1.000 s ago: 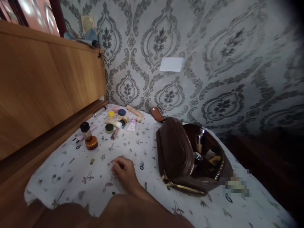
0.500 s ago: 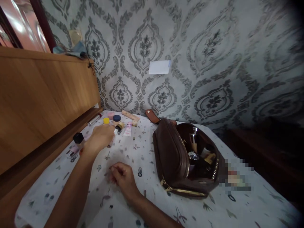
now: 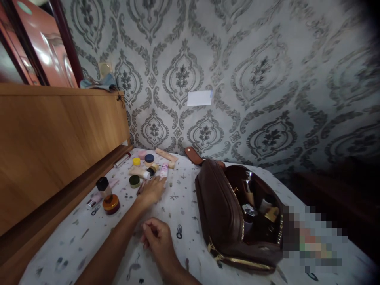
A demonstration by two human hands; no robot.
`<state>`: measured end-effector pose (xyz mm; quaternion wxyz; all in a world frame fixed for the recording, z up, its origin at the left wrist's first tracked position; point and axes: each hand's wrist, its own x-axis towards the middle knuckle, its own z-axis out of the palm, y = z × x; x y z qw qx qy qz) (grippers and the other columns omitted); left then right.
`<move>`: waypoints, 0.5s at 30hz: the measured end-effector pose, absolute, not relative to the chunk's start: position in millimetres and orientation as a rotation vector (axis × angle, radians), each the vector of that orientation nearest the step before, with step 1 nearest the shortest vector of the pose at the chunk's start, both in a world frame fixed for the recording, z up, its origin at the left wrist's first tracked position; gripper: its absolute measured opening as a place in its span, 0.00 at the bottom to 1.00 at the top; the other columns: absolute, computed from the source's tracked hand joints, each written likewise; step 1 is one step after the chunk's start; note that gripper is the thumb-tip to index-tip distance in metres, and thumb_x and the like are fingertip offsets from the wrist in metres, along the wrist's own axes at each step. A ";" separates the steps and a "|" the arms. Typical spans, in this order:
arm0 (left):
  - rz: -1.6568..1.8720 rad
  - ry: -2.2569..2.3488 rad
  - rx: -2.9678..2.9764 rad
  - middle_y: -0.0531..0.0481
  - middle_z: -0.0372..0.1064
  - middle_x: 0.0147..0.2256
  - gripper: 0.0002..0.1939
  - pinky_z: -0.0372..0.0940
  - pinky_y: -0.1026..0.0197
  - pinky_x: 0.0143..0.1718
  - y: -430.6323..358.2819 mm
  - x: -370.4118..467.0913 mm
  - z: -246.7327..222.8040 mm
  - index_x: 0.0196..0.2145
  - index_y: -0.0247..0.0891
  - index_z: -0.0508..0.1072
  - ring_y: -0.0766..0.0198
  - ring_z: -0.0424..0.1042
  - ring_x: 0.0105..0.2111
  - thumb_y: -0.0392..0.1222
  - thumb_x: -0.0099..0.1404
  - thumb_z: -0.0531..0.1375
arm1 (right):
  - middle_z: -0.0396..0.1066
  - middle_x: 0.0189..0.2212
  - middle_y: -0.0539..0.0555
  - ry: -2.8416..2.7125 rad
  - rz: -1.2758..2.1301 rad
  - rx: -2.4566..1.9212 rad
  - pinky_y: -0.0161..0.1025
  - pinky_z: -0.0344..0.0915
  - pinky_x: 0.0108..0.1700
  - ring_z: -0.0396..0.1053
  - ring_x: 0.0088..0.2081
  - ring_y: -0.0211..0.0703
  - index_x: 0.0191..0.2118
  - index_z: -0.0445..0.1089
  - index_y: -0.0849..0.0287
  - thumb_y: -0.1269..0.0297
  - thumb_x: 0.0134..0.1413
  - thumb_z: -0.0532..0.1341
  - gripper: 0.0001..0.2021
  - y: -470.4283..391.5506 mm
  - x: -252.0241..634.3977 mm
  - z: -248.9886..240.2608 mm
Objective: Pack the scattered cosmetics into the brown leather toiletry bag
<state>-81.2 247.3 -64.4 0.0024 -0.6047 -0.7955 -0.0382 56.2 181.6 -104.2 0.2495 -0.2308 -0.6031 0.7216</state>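
Observation:
My left hand (image 3: 152, 192) reaches over the cosmetics with its fingers stretched out. Its fingertips are at the lower end of a pink-and-white tube (image 3: 164, 170); whether they touch it I cannot tell. A dark green-lidded jar (image 3: 134, 181) sits left of this hand, with a beige tube (image 3: 138, 172) and a gold-and-black jar (image 3: 152, 170) behind. A slim pinkish item (image 3: 140, 187) is partly hidden beneath the hand. My right hand (image 3: 159, 237) rests nearer to me, fingers curled in, nothing visible in it. To its right stands an open brown makeup bag (image 3: 218, 206) with bottles inside.
An amber jar (image 3: 111, 204) and a black-capped bottle (image 3: 103, 187) stand at the left. Farther back are a yellow-lidded jar (image 3: 136, 161), a blue-lidded jar (image 3: 149, 159) and a peach tube (image 3: 166, 154). A wooden panel (image 3: 65, 126) borders the left side; a patterned wall rises behind.
My left hand has moved right, from above the beige tube to the pink-and-white tube, uncovering the green-lidded and amber jars. My right hand stays curled. The view has tilted up a little.

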 end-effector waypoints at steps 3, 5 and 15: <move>-0.145 -2.474 -1.894 0.37 0.63 0.58 0.23 0.62 0.48 0.53 246.9 -81.4 -74.0 0.61 0.40 0.61 0.47 0.65 0.56 0.41 0.70 0.51 | 0.63 0.17 0.48 -1.677 1.969 -0.650 0.32 0.54 0.22 0.56 0.17 0.33 0.26 0.64 0.60 0.38 0.48 0.59 0.25 174.9 59.8 -105.2; -0.157 -2.452 -1.898 0.37 0.62 0.58 0.23 0.61 0.48 0.53 247.4 -82.0 -78.3 0.62 0.40 0.60 0.47 0.65 0.56 0.41 0.70 0.51 | 0.62 0.16 0.49 -1.732 1.951 -0.646 0.32 0.53 0.21 0.56 0.17 0.33 0.25 0.63 0.60 0.38 0.48 0.59 0.25 170.5 62.6 -105.5; -0.202 -2.431 -1.797 0.37 0.61 0.58 0.23 0.58 0.46 0.54 254.2 -81.7 -92.6 0.63 0.47 0.60 0.46 0.63 0.56 0.44 0.73 0.47 | 0.62 0.16 0.48 -1.805 1.961 -0.624 0.31 0.56 0.22 0.58 0.17 0.33 0.25 0.63 0.59 0.43 0.51 0.59 0.21 167.7 68.6 -103.9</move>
